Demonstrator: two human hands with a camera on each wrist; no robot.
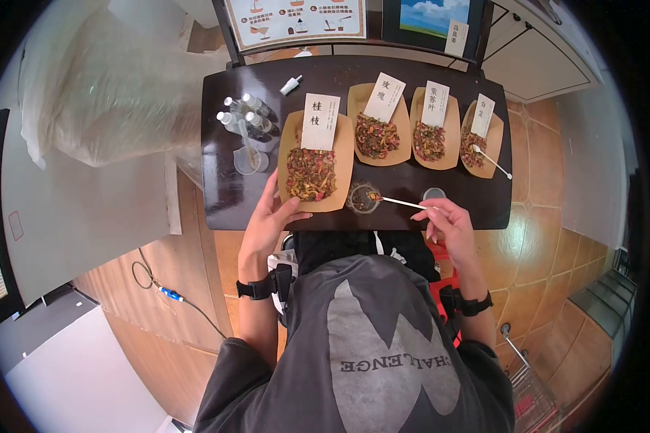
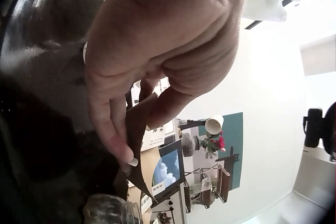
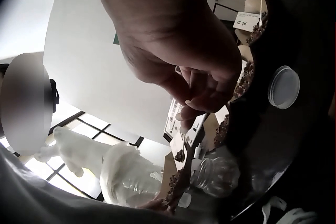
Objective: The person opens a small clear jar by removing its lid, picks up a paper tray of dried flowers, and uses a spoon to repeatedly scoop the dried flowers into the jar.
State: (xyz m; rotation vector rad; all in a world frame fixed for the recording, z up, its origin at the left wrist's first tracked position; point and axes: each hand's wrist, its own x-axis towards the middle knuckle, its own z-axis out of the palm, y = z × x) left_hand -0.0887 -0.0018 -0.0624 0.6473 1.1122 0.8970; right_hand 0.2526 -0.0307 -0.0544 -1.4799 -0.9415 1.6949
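Four brown paper trays of dried petals and herbs stand in a row on a dark table (image 1: 224,195), each with a white label card. My left hand (image 1: 271,213) holds the near-left edge of the biggest tray (image 1: 312,169). In the left wrist view the thumb and fingers of the left hand (image 2: 140,140) pinch that tray's rim (image 2: 137,124). My right hand (image 1: 437,214) pinches the handle of a white spoon (image 1: 403,203). Its bowl carries some herbs over the mouth of a small glass jar (image 1: 363,198). The jar (image 3: 218,174) lies below the right hand (image 3: 194,103).
The jar's lid (image 1: 434,193) lies beside my right hand. A second white spoon (image 1: 492,160) rests in the far-right tray (image 1: 482,137). Small capped bottles (image 1: 244,114) and a clear funnel cup (image 1: 247,160) stand at the table's left. A chair frame stands behind the table.
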